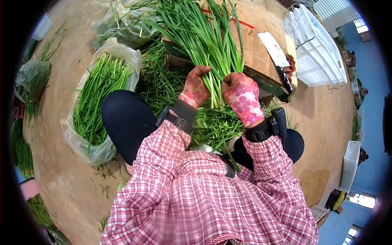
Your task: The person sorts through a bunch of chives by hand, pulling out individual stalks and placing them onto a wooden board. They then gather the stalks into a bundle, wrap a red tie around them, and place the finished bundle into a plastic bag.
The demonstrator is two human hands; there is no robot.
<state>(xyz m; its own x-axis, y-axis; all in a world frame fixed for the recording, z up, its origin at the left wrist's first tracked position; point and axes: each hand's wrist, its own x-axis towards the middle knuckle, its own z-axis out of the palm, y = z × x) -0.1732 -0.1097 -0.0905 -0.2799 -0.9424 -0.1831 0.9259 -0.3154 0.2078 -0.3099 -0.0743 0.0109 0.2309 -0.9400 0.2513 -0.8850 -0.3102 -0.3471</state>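
The chives [212,45] stand lengthwise away from the person, cut ends down by the knees, tips fanning toward the board [261,61]. The left hand [196,87] and right hand [241,98], both gloved, are closed around the bunch's base. A bag [87,143] of greens sits left, a cleaver [275,53] right.

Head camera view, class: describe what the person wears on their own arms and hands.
Both arms are in pink-and-white checked sleeves. The left hand wears a worn reddish glove with a faded flower print; the right hand wears a pink glove with darker pink flowers. Each wrist carries a black strap with a small black device.
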